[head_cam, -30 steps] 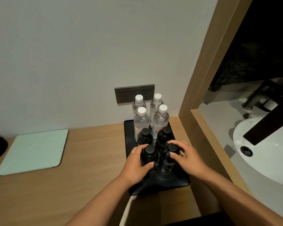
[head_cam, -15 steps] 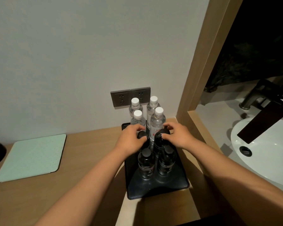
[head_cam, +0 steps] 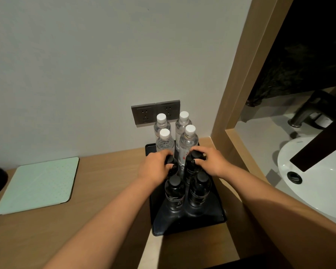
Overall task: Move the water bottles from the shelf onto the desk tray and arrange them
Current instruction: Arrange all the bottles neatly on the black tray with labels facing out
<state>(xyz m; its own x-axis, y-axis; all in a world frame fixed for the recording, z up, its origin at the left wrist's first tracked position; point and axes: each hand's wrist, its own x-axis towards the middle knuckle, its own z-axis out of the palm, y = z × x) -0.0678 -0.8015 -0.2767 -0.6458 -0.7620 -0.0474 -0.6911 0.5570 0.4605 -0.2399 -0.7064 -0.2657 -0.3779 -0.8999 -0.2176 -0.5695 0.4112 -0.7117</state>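
Both hands having shifted from front pair to middle dark bottles, left hand [head_cam: 154,166] and right hand [head_cam: 211,162] are gripping them on tray [head_cam: 184,226], so arranging is nearing completion.

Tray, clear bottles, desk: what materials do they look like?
Tray: black, matte with a slight sheen, raised rim; likely plastic or leatherette, can't tell. Clear bottles: transparent plastic by the look, see-through, white screw caps. Desk: light wood-grain surface, matte; veneer or laminate, unclear.

Bare counter [head_cam: 109,183] is lying open left of the hands, while clear bottles [head_cam: 188,140] ahead and a wooden frame [head_cam: 227,113] rightward are crowding them.
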